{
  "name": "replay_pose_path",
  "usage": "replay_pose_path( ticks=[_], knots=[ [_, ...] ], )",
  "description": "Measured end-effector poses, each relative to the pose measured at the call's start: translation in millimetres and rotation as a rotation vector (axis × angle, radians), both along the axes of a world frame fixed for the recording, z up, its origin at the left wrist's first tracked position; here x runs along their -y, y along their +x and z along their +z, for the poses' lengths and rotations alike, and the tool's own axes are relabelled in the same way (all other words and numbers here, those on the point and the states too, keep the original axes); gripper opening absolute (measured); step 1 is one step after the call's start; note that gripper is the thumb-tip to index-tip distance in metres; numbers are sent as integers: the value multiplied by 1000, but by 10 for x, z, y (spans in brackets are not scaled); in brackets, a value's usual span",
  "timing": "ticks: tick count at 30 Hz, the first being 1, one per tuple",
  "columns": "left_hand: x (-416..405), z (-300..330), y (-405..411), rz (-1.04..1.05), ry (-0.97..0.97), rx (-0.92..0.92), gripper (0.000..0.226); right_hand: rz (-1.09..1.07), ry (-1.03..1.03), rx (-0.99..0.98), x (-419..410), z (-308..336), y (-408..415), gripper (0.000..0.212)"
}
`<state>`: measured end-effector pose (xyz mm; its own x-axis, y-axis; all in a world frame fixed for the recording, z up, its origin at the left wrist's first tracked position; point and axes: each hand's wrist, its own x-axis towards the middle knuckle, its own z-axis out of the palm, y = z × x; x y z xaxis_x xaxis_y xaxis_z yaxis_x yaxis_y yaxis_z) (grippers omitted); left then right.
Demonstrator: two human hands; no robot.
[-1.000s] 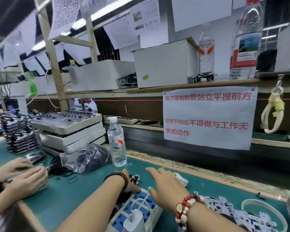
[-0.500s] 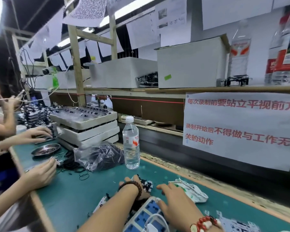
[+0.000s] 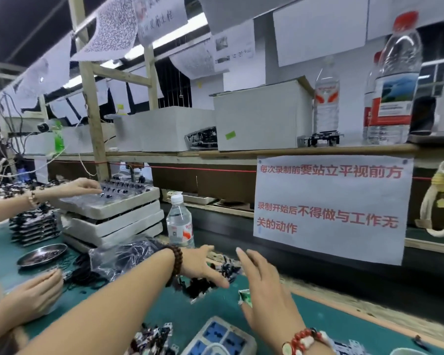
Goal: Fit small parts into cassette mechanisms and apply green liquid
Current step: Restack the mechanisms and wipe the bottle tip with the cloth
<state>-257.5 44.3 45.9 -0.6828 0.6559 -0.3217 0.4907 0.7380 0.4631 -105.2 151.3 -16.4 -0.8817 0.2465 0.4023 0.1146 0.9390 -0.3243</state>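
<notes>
**A:** What do I have at the bottom of the frame?

**B:** From my remote seat I see both hands out over the green mat (image 3: pixel 62 311). The left hand (image 3: pixel 203 267), with a dark bead bracelet (image 3: pixel 177 260) at the wrist, has its fingers stretched out flat and holds nothing; its fingertips lie over a black cassette mechanism (image 3: pixel 203 288) just below the middle of the frame. I cannot tell whether they touch it.

**A:** And the right hand?

**B:** The right hand (image 3: pixel 267 295), wearing a red and white bead bracelet (image 3: pixel 303 340), is spread with straight fingers, empty, just right of that mechanism. A small white and green packet (image 3: pixel 245 298) shows at its left edge, partly hidden.

**A:** More mechanisms?

**B:** A second cluster of black parts (image 3: pixel 228 267) lies between the 2 hands, slightly higher. Another mechanism (image 3: pixel 151 340) sits at the bottom edge, beside a white power strip (image 3: pixel 223 336) with blue sockets.

**A:** Left side?

**B:** A clear water bottle (image 3: pixel 180 224) stands behind the left hand, next to 3 stacked foam trays (image 3: pixel 113 221). Another person's hand (image 3: pixel 85 185) reaches onto the top tray, and their other hand (image 3: pixel 36 295) rests on the mat at lower left, near a metal dish (image 3: pixel 42 254) and a plastic bag (image 3: pixel 123 257).
</notes>
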Motion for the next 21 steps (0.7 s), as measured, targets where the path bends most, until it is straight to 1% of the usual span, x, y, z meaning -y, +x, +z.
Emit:
replay_pose_path(
  ticks=[2, 4, 5, 6, 7, 8, 12, 14, 15, 16, 18, 19, 21],
  knots=[
    [-61, 102, 197, -34, -47, 114, 112, -25, 77, 15, -32, 87, 93, 80],
    [-140, 158, 467, -107, -62, 162, 111, -18, 145, 12, -40, 144, 225, 60],
    [-190, 172, 590, -163, -74, 170, 106, -11, 163, 4, -40, 156, 310, 50],
    [-239, 187, 711, -217, -86, 168, 97, -9, 175, -3, -41, 159, 411, 43],
    [-287, 211, 828, -256, -105, 159, 89, -11, 187, -12, -51, 153, 519, 39],
    [-324, 235, 937, -273, -122, 148, 88, -19, 197, -26, -70, 138, 632, 37],
    [-501, 301, 1327, -291, -177, 133, 100, -63, 151, -90, -178, 68, 1074, 39],
    [-599, 350, 1519, -307, -127, 90, 98, -102, 96, -128, -214, 21, 1259, 34],
    [-644, 400, 1600, -323, -70, 49, 95, -135, 26, -164, -227, -12, 1345, 33],
    [-671, 463, 1682, -341, 0, 14, 92, -184, -90, -215, -242, -51, 1415, 33],
    [-699, 564, 1807, -375, 122, -19, 88, -331, -405, -306, -274, -104, 1556, 29],
    [-704, 578, 1859, -382, 157, -24, 85, -403, -567, -315, -291, -114, 1618, 33],
    [-691, 510, 1967, -386, 180, -41, 79, -480, -826, -297, -357, -184, 1720, 49]
  ],
)
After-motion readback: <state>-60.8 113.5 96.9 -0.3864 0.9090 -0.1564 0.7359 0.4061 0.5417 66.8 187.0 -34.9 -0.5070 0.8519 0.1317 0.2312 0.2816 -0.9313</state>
